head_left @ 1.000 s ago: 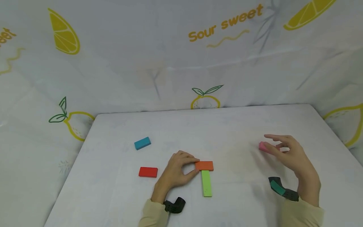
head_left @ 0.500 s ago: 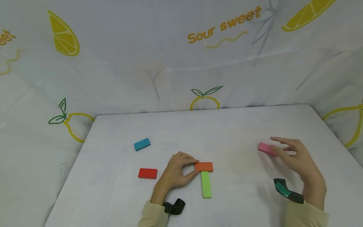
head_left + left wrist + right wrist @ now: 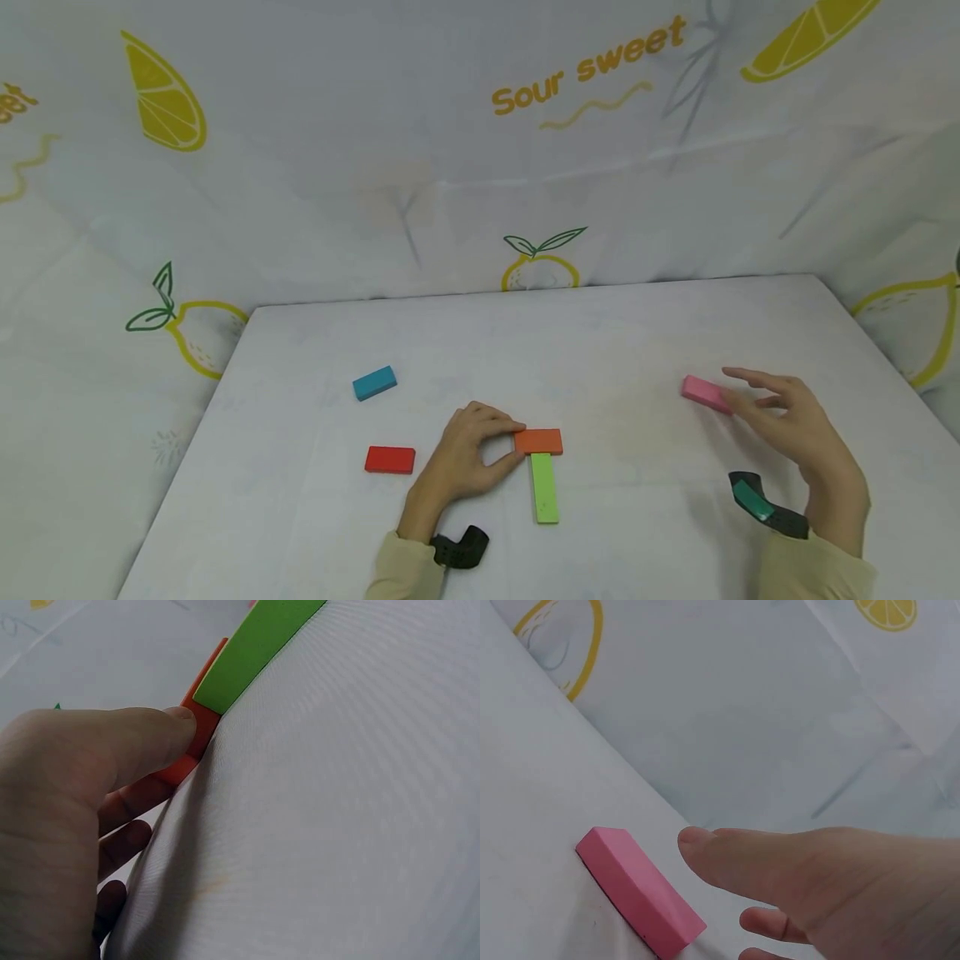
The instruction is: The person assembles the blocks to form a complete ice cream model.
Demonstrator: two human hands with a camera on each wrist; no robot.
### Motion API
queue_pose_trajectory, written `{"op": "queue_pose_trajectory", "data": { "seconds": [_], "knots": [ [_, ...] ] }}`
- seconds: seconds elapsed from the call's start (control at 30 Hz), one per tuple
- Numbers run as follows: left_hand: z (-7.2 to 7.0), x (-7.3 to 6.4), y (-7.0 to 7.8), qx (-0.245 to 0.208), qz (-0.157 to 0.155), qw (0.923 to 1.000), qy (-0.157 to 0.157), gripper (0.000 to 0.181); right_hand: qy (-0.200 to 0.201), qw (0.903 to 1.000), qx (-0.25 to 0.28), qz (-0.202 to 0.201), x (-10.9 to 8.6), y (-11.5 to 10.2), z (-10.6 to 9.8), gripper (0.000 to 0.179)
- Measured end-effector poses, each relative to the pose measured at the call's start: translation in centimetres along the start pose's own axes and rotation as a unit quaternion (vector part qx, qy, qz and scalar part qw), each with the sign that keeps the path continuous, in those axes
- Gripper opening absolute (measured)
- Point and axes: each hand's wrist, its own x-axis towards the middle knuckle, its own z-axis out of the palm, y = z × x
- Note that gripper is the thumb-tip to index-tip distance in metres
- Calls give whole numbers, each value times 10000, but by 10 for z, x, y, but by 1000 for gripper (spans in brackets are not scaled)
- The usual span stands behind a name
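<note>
My left hand pinches the left end of an orange block between thumb and fingers. A light green block lies with its far end against the orange block's near side, so together they make a T. In the left wrist view the thumb presses the orange block beside the green one. My right hand hovers just right of a pink block, fingers loosely spread. The right wrist view has the pink block lying on the table, apart from the thumb.
A red block lies left of my left hand. Farther back is a blue block, set at a slant. The white table ends at a cloth with lemon prints.
My right hand has drawn back to the right and toward me, uncovering more of the pink block, which stays on the table. My left hand stays on the orange block.
</note>
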Motion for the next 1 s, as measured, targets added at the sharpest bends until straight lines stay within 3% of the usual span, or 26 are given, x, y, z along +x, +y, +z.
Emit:
{"op": "queue_pose_trajectory", "data": {
  "seconds": [0.4, 0.77, 1.0],
  "knots": [
    [-1, -1, 0, -88, -39, 9999, -38, 29, -271, 9985, -434, 173, 6, 4, 4, 62],
    [-1, -1, 0, -81, -37, 10000, -24, 29, -558, 9956, -498, 555, 8, -2, 6, 68],
    [1, -1, -1, -8, 110, 9999, 73, 28, -304, 9961, -800, 233, 9, -4, 9, 59]
  ]
}}
